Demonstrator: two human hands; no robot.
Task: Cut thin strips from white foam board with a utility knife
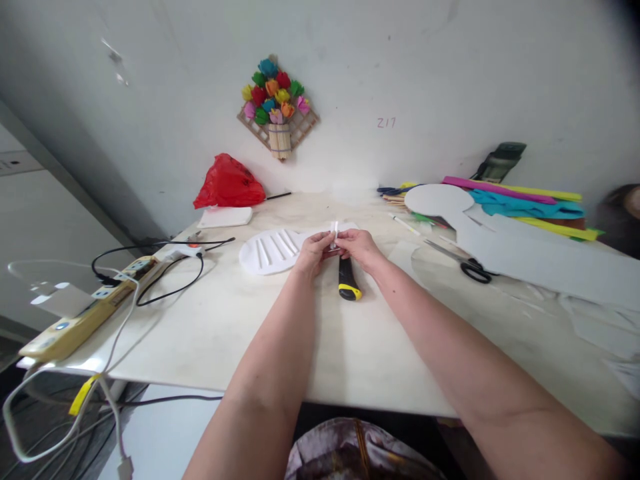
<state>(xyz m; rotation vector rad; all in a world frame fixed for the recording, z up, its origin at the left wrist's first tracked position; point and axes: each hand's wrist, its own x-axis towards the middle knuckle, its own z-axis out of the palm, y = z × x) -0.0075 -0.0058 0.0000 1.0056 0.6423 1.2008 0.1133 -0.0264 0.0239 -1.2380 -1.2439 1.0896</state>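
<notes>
My left hand (316, 249) and my right hand (359, 245) meet over the middle of the table. Pinched between the fingertips of both is a small white strip (335, 228), its lower part partly hidden by the fingers. Just below the hands lies a tool with a black and yellow handle (349, 283); its far end is covered, so its kind is unclear. Beside my left hand, a white round disc (254, 265) carries several thin white strips (277, 247) laid side by side. Another pale flat piece behind the hands is mostly hidden.
Scissors (467, 265) and white board pieces (530, 250) lie to the right, with coloured sheets (525, 200) behind. A power strip (95, 313) with cables runs along the left edge. A red plastic bag (230, 183) and a white box (225, 217) stand back left.
</notes>
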